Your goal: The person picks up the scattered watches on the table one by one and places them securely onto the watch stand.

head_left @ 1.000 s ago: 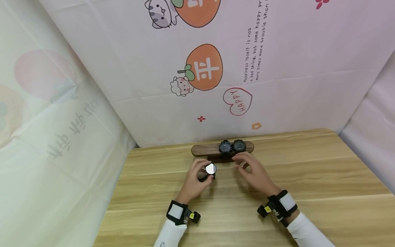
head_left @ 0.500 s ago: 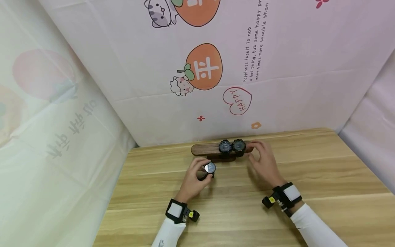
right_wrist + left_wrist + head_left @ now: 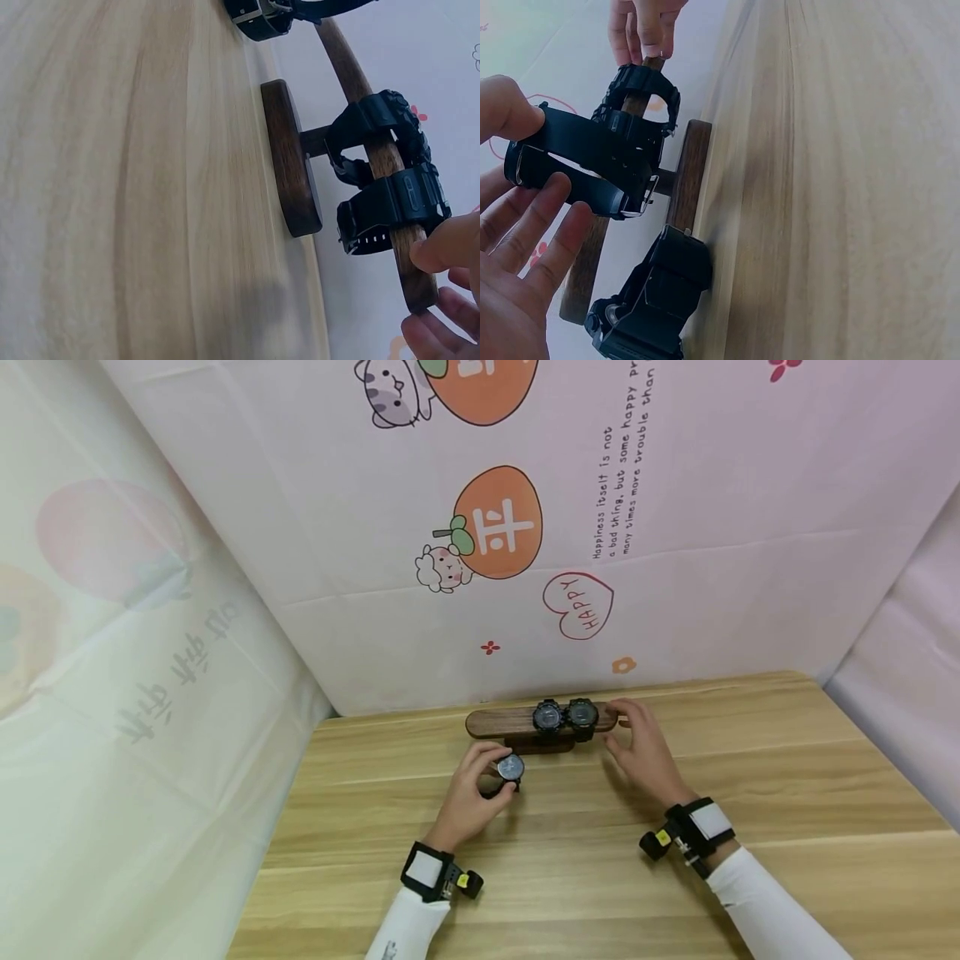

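My left hand point(image 3: 467, 800) holds a wristwatch point(image 3: 511, 767) with a round face and black strap, just in front of the wooden watch stand point(image 3: 497, 723). In the left wrist view its looped strap point(image 3: 581, 139) sits between thumb and fingers. My right hand point(image 3: 648, 758) grips the right end of the stand's bar, thumb on the near side as the right wrist view shows. Two chunky black watches, a left one point(image 3: 548, 717) and a right one point(image 3: 582, 714), are strapped side by side round the bar, right of its middle.
Another black watch point(image 3: 664, 292) stands on the wooden table point(image 3: 570, 877) below the left hand, mostly hidden in the head view. The stand's base point(image 3: 289, 161) rests near the table's back edge, close to a white printed curtain point(image 3: 360, 643).
My right hand has moved right, from in front of the strapped watches to the bar's right end, and now grips it. The left hand stays nearly still, its watch face turned slightly.
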### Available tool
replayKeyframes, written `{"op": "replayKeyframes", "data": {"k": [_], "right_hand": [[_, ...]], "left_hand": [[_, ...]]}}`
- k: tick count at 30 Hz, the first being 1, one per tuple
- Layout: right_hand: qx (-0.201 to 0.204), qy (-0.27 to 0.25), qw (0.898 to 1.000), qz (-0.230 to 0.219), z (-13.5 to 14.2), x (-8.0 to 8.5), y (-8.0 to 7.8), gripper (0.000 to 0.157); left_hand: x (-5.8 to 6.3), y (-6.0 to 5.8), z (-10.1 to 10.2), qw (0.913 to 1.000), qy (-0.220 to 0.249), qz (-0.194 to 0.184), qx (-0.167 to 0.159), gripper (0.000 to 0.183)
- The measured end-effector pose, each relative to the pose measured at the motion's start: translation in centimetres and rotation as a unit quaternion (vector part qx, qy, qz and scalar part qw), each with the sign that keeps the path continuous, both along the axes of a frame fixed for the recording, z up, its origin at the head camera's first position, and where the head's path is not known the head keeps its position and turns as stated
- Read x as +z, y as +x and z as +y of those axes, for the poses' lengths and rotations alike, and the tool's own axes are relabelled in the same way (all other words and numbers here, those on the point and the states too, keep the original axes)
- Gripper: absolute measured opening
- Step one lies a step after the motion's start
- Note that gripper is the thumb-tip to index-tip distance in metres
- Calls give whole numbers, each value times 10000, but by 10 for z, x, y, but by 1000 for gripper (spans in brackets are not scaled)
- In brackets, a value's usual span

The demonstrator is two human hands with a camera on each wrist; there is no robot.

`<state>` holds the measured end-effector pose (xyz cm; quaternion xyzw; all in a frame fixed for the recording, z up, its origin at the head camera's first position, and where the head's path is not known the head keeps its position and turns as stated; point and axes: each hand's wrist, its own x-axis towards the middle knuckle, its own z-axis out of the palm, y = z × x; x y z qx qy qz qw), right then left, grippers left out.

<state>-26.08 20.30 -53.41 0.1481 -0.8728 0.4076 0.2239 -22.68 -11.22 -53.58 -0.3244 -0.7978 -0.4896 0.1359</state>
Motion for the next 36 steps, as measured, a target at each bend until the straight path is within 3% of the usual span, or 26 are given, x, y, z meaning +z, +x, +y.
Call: {"op": "replayKeyframes", "data": {"k": [24,36], "right_hand": [[-182,169,9997,20,3,0,-5,41],[-194,216,9995,-102,4,4,-3,41]], "left_hand": [[6,-2,-4,9998,25,178,79,49],[42,14,-7,9987,73,465,184,48]]}}
